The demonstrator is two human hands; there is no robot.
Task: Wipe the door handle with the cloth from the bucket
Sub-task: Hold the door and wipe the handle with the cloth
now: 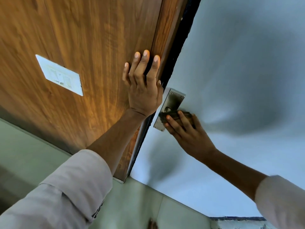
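- Evidently bracing, the left hand [143,90] lies spread flat on the brown wood-grain door [82,47], steadying it.
- Right of it, the right hand [186,129] clasps the dark crumpled cloth [166,115] around the steel door handle [170,104] (lever hidden), rubbing.

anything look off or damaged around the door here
Little stands out. The black strip along the door edge looks rough and frayed. The plate sits straight, screws in; right hand presses the cloth on it.
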